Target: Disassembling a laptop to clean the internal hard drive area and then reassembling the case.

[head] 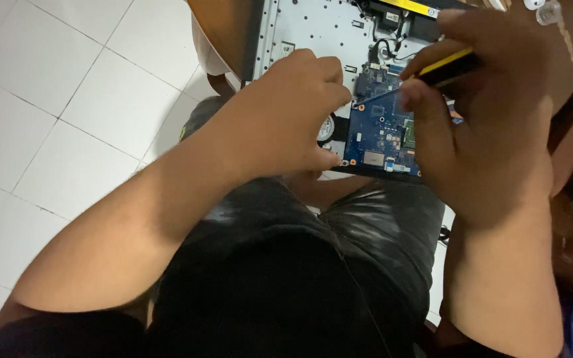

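While right hand fingers grip it, screwdriver slanting down-left toward circuit board.

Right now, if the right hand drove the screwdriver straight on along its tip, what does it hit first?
Most likely the blue circuit board: the right hand angles the yellow-handled screwdriver down-left, with its shaft over the board's upper edge. Depth is unclear, so it may already be touching.

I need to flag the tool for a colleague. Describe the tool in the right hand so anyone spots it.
Start at the opened laptop chassis on the table. Over its blue circuit board, the right hand grips a screwdriver: the only yellow-and-black handle there.
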